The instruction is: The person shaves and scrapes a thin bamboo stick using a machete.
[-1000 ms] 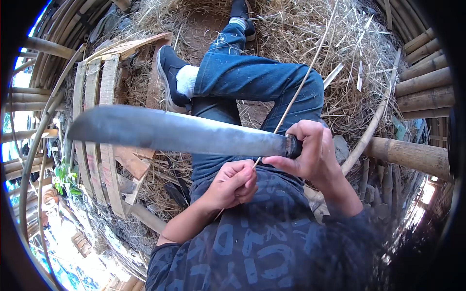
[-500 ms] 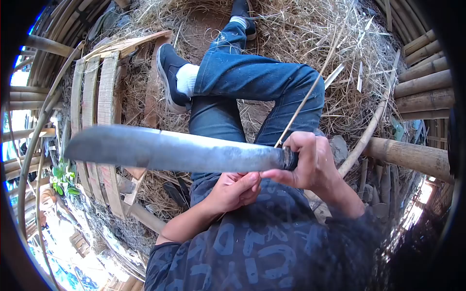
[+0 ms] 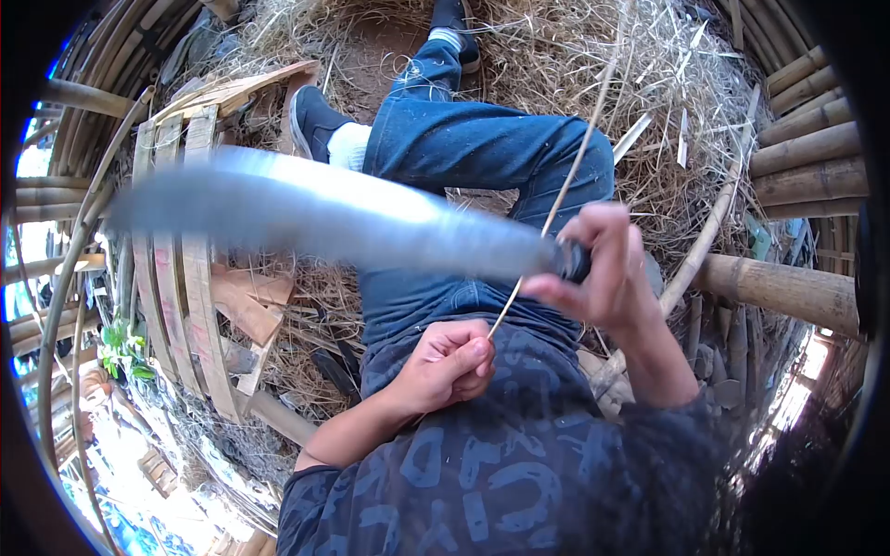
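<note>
A machete [image 3: 306, 215] with a broad, motion-blurred blade points left across my lap. Its dark handle sits in the grip of my right hand [image 3: 612, 273], whose thumb stretches out along the near side. Below the blade, my left hand [image 3: 450, 366] is closed on the near end of a thin bamboo strip [image 3: 573, 171]. From there the strip slants up and away to the right, passing behind the machete near its handle. Whether the blade touches the strip, I cannot tell.
My crossed legs in jeans [image 3: 491, 148] lie beneath the blade. On the left stands a slatted wooden piece [image 3: 199, 250]. Straw and shavings [image 3: 547, 56] cover the ground ahead. Bamboo poles [image 3: 788, 292] line the right side, with a long thin stick [image 3: 705, 232] beside them.
My right hand has moved up and slightly right with the machete, away from my left hand. More of the strip now shows between the hands. My left hand stays nearly in place.
</note>
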